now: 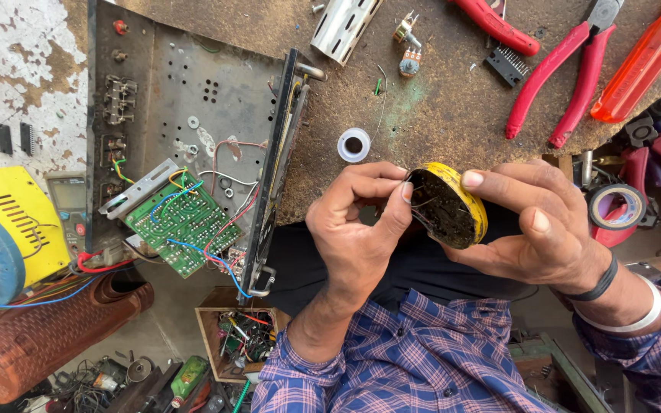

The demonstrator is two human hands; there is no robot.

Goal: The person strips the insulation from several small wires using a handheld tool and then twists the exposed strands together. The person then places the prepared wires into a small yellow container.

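Evidently light and rigid, the small yellow tin (453, 210) is gripped by its rim in the right hand (537, 229), while thin wire strands at its dark, sticky-looking contents are pinched by the left hand (357, 229).

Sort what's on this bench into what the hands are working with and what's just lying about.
In use:
- round yellow tin with dark contents, held in the right hand
- thin wire strands at the tin's mouth, pinched by the left hand

Lying about:
- red pliers
- orange-handled screwdriver
- small white solder spool
- open metal chassis with its green circuit board
- tape roll

Close head view, seemingly straight down.
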